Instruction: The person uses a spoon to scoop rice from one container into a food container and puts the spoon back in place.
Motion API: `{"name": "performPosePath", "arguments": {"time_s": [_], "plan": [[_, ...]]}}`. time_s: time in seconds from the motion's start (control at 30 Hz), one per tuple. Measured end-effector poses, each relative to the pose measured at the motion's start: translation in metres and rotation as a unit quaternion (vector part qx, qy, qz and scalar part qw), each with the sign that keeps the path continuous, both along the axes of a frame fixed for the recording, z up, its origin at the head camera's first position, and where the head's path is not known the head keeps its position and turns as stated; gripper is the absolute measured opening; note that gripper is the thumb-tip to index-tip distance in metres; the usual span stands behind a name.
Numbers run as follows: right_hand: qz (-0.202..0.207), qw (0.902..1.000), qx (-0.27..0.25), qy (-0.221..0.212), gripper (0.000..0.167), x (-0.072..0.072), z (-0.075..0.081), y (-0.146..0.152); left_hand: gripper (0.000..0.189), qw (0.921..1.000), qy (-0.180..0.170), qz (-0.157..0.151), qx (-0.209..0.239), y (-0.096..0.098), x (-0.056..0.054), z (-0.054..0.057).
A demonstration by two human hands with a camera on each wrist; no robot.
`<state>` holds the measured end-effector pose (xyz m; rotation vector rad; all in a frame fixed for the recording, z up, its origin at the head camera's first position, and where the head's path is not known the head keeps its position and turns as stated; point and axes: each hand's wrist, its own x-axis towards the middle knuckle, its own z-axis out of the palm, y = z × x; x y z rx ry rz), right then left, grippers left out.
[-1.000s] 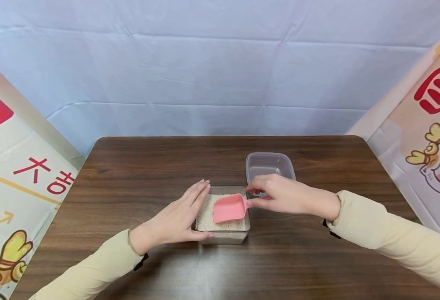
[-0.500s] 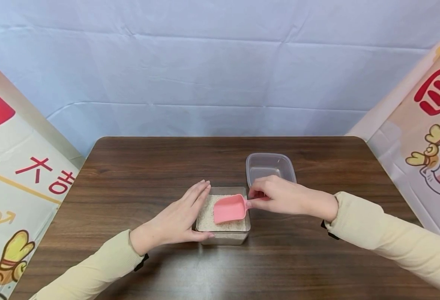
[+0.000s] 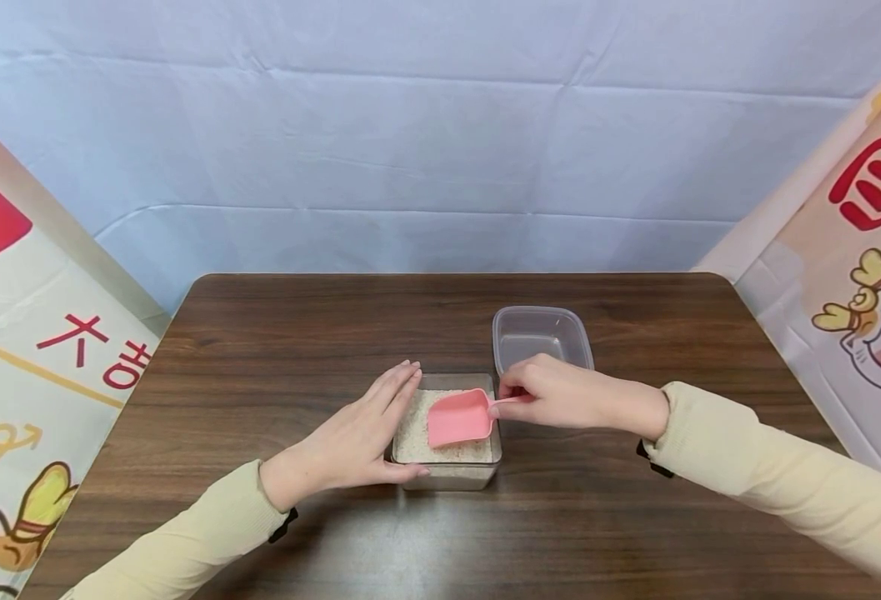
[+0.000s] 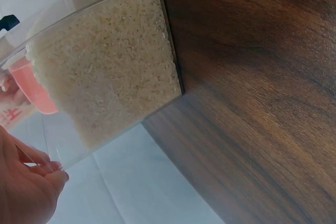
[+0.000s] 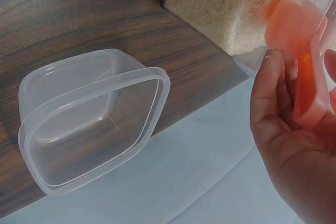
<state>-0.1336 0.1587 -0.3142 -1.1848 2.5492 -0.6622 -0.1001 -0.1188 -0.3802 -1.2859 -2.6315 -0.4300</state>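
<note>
"Noticed what first?"

"Saw a creased, pale blue backdrop (image 3: 410,150) behind a dark wood-grain table (image 3: 320,333). Spotted printed banners (image 3: 830,292) at both sides too, decorated with red characters and cartoon figures."

"Caught anything of a person?"

"Saw a pair of cream sleeves (image 3: 755,467), reaching in from left and right."

"And found what on the table?"

"Found a clear, square-cornered rice container (image 3: 448,477) near the middle, filled to below the rim with rice (image 3: 413,433). Beyond and to the right, close by, made out a translucent tub (image 3: 538,337), set upright."

"Checked the left hand (image 3: 353,437)?"

"Found it clasping the left side of the rice container, thumb along the near rim, fingertips bent round the far corner."

"And the right hand (image 3: 560,392)?"

"Saw it pinching the handle of a pink scoop (image 3: 458,418) between thumb and fingers, just in front of the tub."

"Located the scoop where, exactly?"

"Inside the rim of the rice container, low over the rice, hollow side up, handle stretched out past the right rim. Couldn't tell how firmly pressed against the grains. Glimpsed its pink bowl through the clear wall in the left wrist view."
</note>
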Motion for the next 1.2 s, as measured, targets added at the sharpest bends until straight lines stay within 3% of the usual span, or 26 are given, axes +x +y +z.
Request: {"name": "performPosePath", "arguments": {"time_s": [0.67,0.9,1.2], "plan": [[-0.015,0.9968,0.039,-0.069,0.036,-0.003,0.003,-0.006,0.100,0.9999,-0.006,0.008,-0.004,0.001,0.000,0.000],[-0.048,0.9843,0.067,-0.156,0.029,-0.002,0.010,-0.008,0.100,0.9999,-0.010,0.009,-0.006,0.001,0.001,0.001],[-0.103,0.9664,0.119,-0.203,0.031,0.000,0.022,-0.014,0.101,0.9999,-0.009,0.008,-0.006,0.001,0.001,0.001]]}}
